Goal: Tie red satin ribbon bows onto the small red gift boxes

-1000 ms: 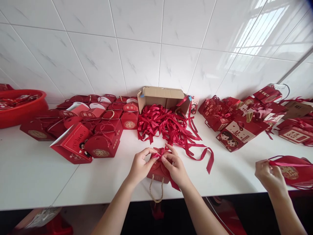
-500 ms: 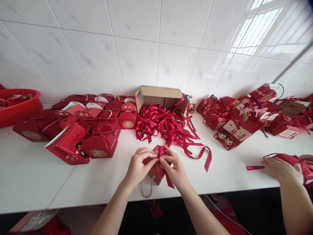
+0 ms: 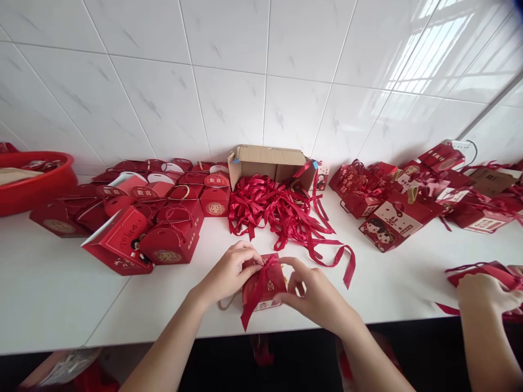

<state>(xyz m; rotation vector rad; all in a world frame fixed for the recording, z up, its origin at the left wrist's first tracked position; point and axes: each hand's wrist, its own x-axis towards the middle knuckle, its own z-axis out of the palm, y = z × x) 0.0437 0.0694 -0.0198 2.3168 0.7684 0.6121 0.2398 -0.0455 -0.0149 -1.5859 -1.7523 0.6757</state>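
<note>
A small red gift box (image 3: 269,296) sits on the white table in front of me. A dark red ribbon (image 3: 255,299) is knotted on its top, one tail hanging over the front face. At the knot, my left hand (image 3: 233,272) pinches the ribbon between thumb and fingertips. My right hand (image 3: 316,291) is at the box's right side, thumb and fingers apart and curved; its index fingertip is close to the bow, and whether it touches is unclear. A twisted cord handle (image 3: 229,302) of the box lies partly hidden under my left wrist.
Beyond the box, loose red ribbons (image 3: 265,204) spill from a cardboard box (image 3: 269,155). Red gift boxes (image 3: 167,239) stand in rows at left, beside a red basin (image 3: 44,185). More boxes (image 3: 384,226) fill the right side. Another person's hand (image 3: 482,294) handles a red box there.
The gift box has been turned, so a ribbon tail now hangs at its front. My right hand has let go of the ribbon and opened, moving right. My left hand stays at the knot.
</note>
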